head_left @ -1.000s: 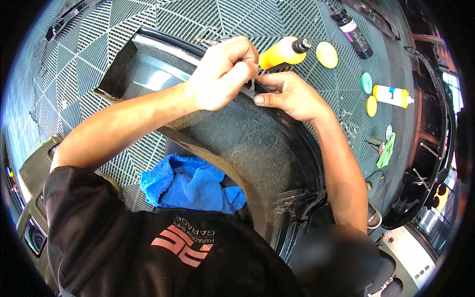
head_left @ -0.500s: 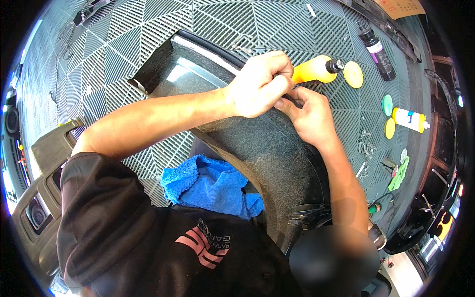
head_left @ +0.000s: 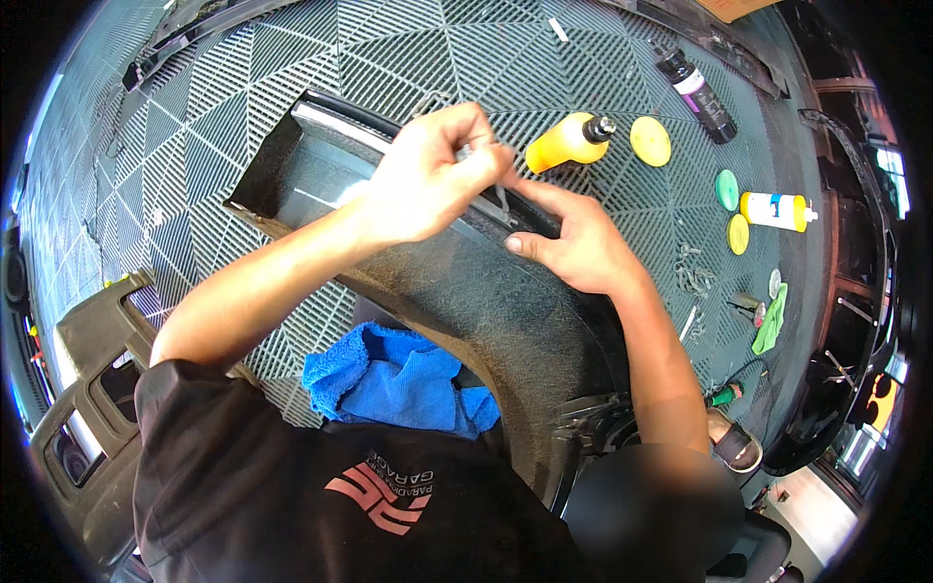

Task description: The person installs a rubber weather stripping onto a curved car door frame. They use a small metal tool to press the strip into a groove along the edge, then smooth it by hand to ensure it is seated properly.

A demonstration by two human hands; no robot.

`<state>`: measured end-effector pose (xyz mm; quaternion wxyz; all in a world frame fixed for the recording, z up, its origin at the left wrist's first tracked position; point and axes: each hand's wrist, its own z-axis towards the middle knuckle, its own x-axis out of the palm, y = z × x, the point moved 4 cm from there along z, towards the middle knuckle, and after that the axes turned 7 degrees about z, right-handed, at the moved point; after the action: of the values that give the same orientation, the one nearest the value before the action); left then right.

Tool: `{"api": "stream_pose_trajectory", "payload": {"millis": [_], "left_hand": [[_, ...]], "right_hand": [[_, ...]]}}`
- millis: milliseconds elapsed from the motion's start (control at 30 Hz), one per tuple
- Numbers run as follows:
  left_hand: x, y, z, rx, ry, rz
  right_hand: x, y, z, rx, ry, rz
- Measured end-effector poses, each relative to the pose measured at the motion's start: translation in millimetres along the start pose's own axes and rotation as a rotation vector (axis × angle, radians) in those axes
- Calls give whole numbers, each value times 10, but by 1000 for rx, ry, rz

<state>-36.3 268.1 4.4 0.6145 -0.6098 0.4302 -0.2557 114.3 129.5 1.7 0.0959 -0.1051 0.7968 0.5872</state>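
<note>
A dark, curved car fender (head_left: 496, 301) lies in front of me, its dusty, speckled side facing up. My left hand (head_left: 432, 175) is closed above the fender's far edge, fingers curled and thumb pressed in. What it pinches is mostly hidden; a thin pale-grey piece (head_left: 501, 200) shows just below its fingertips, against the edge. My right hand (head_left: 581, 243) grips that same edge farther right, thumb on the near face and index finger reaching over the far side towards my left hand. A blue microfibre towel (head_left: 389, 379) lies within the fender's arch, close to my body.
Beyond the fender, a yellow bottle (head_left: 564, 146), a yellow pad (head_left: 650, 142) and a black bottle (head_left: 702, 102) lie on the ribbed floor tiles (head_left: 389, 58). To the right are a white-and-yellow bottle (head_left: 773, 211) and a green cloth (head_left: 770, 325). A brown-grey plastic panel (head_left: 102, 340) stands left.
My left hand has drawn away to the left. My right hand's pinch has loosened, its thumb now apart from the fingers on the edge. The whole view has shifted slightly.
</note>
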Motion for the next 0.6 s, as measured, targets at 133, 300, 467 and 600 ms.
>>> {"api": "stream_pose_trajectory", "payload": {"millis": [133,300,467,600], "left_hand": [[-46,-128,-126,27,-120,364],[68,-139,-265,5,66,571],[143,-259,-274,307,80,1096],[3,-8,-234,442,69,920]], "right_hand": [[21,-62,-13,91,-20,28],[63,-78,-15,38,-20,70],[47,-75,2,56,39,156],[28,-166,74,149,156,415]]}}
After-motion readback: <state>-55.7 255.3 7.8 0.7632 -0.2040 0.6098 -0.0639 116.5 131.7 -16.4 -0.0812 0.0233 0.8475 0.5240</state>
